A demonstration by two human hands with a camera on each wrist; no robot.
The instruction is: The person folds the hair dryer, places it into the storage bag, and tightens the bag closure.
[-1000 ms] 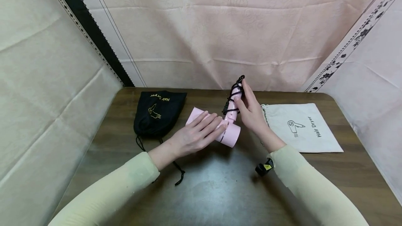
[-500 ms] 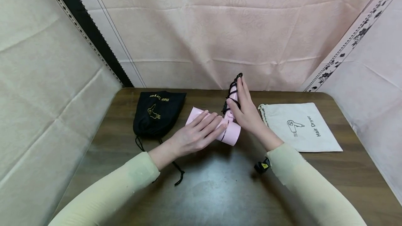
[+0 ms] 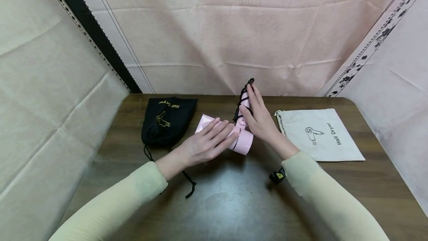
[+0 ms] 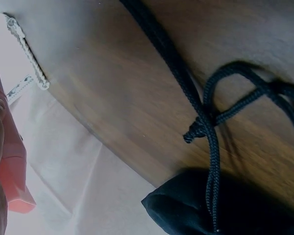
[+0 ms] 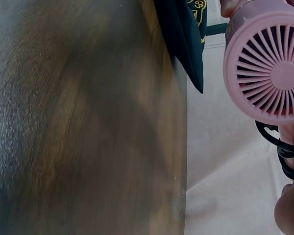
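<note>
A pink hair dryer (image 3: 243,143) is at the middle of the head view, a black cord (image 3: 238,111) wound round its handle. My left hand (image 3: 204,145) grips the dryer's barrel, fingers laid across the top and the thumb side hidden. On the handle's right side, my right hand (image 3: 262,122) rests with straight fingers pointing away and the thumb laid on the handle. The right wrist view faces the dryer's round slatted grille (image 5: 284,74), with the corded handle below. Part of the pink barrel (image 4: 12,161) shows at the left wrist view's edge.
A black drawstring pouch (image 3: 167,122) marked "Hair Dryer" lies left on the wooden table (image 3: 220,203), its cord (image 3: 191,189) trailing towards me. A white printed pouch (image 3: 321,148) lies on the right. Light cloth (image 3: 214,47) hangs behind the table.
My right hand has shifted left along with the handle, and its fingers have straightened against it. The left hand keeps the barrel, moved slightly left.
</note>
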